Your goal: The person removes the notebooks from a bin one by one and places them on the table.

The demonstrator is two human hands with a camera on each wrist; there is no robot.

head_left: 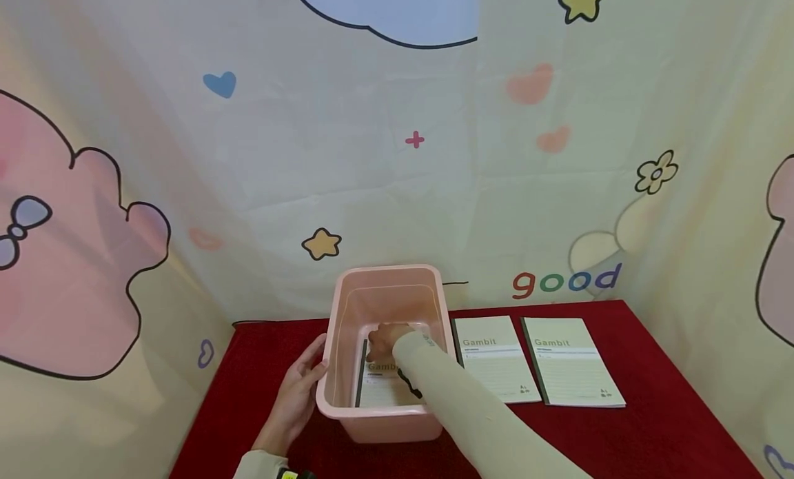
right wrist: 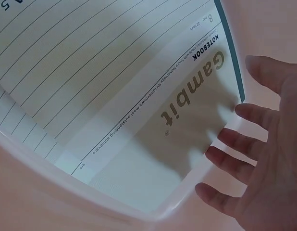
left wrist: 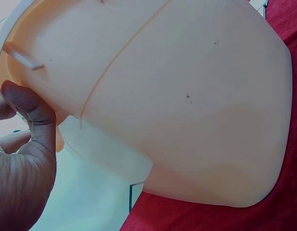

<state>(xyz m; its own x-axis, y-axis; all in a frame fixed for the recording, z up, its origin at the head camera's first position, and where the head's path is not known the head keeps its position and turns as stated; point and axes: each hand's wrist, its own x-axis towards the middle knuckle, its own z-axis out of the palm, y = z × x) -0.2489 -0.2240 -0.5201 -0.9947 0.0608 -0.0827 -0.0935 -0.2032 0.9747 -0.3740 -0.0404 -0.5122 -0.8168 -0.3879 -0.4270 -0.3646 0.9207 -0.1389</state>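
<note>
A pink plastic bin (head_left: 391,429) stands at the middle of the table. My left hand (head_left: 298,382) rests against its left outer side. In the left wrist view the thumb (left wrist: 35,108) touches the wall just under the rim; the other fingers are partly hidden. My right hand (head_left: 386,341) reaches down inside the bin. Beneath it lies a Gambit notebook (right wrist: 115,96) with a dark green spine and lined cover. A shifted edge with printed letters suggests another notebook under it. The right fingers are spread along the notebook's top end, without gripping it.
Two more Gambit notebooks, one (head_left: 493,369) beside the bin and another (head_left: 573,369) farther right, lie flat on the red cloth (head_left: 657,424). A patterned curtain (head_left: 397,210) closes off the back and sides.
</note>
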